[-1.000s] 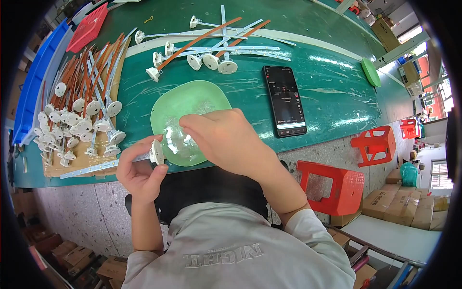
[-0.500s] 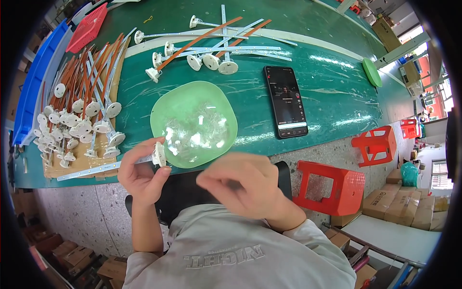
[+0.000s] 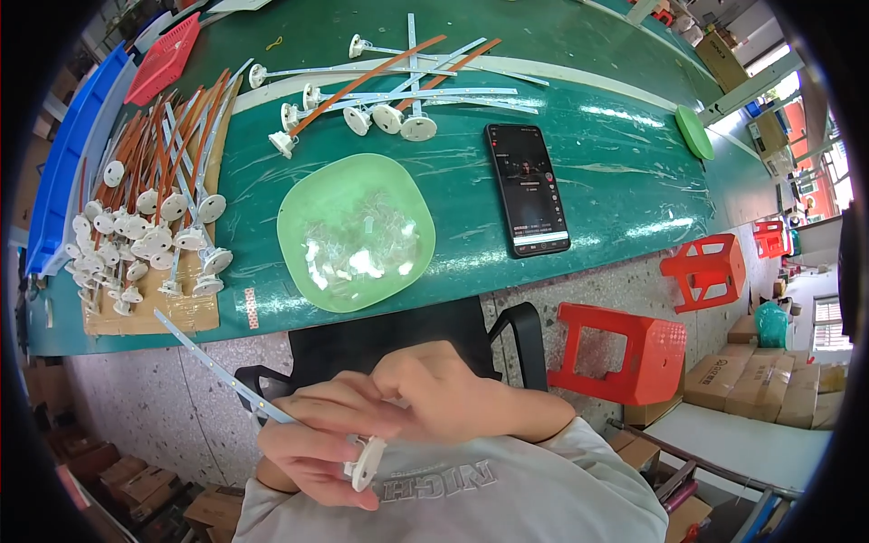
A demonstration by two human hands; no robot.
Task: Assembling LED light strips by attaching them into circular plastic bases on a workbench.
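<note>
Many finished strips (image 3: 158, 222), thin white and orange bars each ending in a round white cap, lie fanned on the cardboard at the left of the green bench (image 3: 615, 172); fewer lie at its far side (image 3: 398, 90). One strip (image 3: 237, 385) is in work near the chest: the left hand (image 3: 317, 443) is closed around it, and the right hand (image 3: 444, 394) pinches at its cap (image 3: 364, 462). A glossy green dish (image 3: 299, 204) holds small clear parts.

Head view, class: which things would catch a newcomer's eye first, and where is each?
Near the bottom, the left hand and right hand hold a thin white strip ending in a round white cap. Above them a green plate of clear small parts sits on the green table, with a black phone to its right.
</note>
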